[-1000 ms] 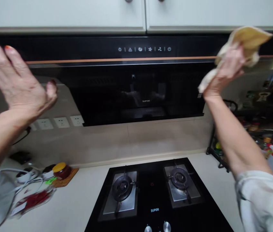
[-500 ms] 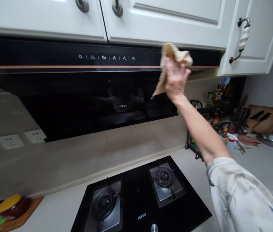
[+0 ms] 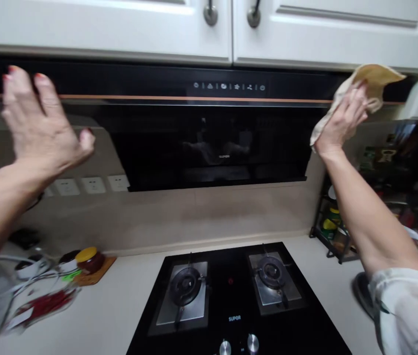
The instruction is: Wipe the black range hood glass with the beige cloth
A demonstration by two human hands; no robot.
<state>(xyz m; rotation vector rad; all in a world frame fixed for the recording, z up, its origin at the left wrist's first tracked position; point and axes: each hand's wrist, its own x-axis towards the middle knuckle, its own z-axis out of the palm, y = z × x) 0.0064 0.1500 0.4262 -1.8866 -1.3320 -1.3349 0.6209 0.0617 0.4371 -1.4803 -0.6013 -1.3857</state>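
Note:
My right hand (image 3: 344,116) grips a beige cleaning cloth (image 3: 373,84) against the right end of the black range hood (image 3: 150,81). Part of the cloth trails below the wrist and part sticks out past the fingers. On the left, my left hand (image 3: 41,121) is raised with its fingers stretched out, its fingertips over the hood's front strip; whether they touch it I cannot tell. Lit control icons (image 3: 229,87) show on the strip between the hands. Beneath it, the hood's glossy slanted panel (image 3: 209,143) reflects the arms.
White cabinets (image 3: 120,29) hang directly above the hood. Below is a black gas cooktop (image 3: 231,301) with two burners. A yellow-lidded jar (image 3: 88,260) and a bag of red dried food (image 3: 46,305) lie at left. A black spice rack (image 3: 327,227) stands at right.
My right hand has moved to the right along the hood with the cloth. My left hand, barely visible at the edge before, has come fully into view. The view has shifted left.

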